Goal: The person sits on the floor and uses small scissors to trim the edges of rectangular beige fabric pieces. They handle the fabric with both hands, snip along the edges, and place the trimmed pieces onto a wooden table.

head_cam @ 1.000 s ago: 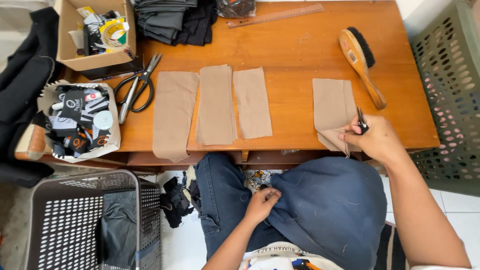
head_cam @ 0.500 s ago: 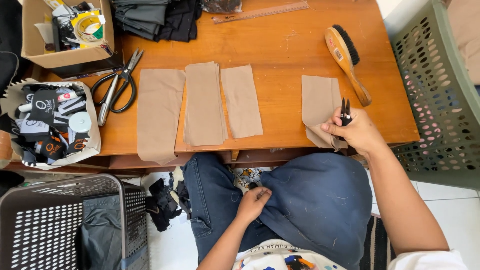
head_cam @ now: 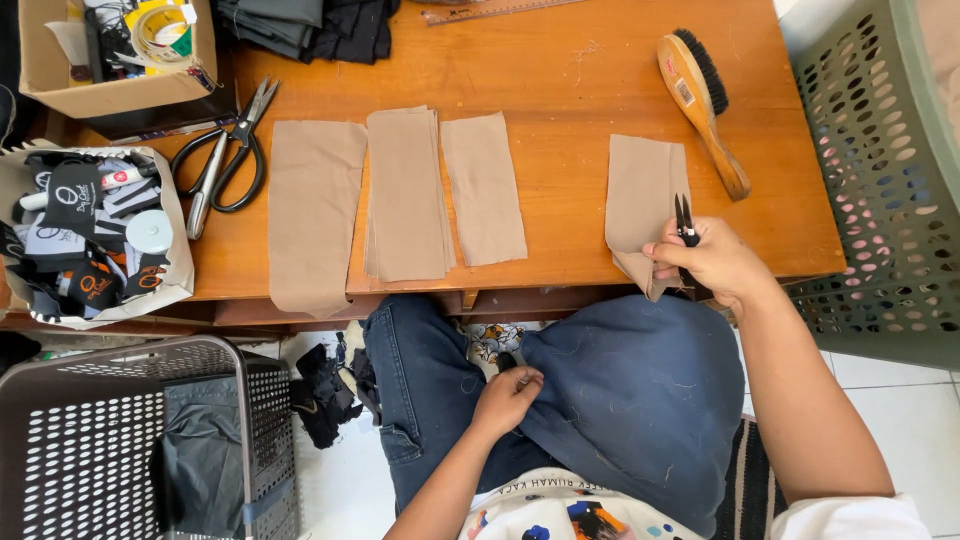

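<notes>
Cloth (head_cam: 640,200), tan and flat, lies near the front right edge of the brown surface (head_cam: 560,80), with one end hanging over that edge. The right hand (head_cam: 715,262) pinches this hanging end and its grip is closed on small black snips (head_cam: 685,220). The left hand (head_cam: 508,398) rests curled on the blue lap, holding nothing.

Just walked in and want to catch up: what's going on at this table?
A person sits at a wooden table sorting tan fabric. The right hand holds small black thread snips and pinches the tan fabric piece at the table's front edge. The left hand rests on dark blue cloth in the lap. Three more tan pieces lie side by side, with large scissors to their left and a wooden brush behind the right hand.
</notes>
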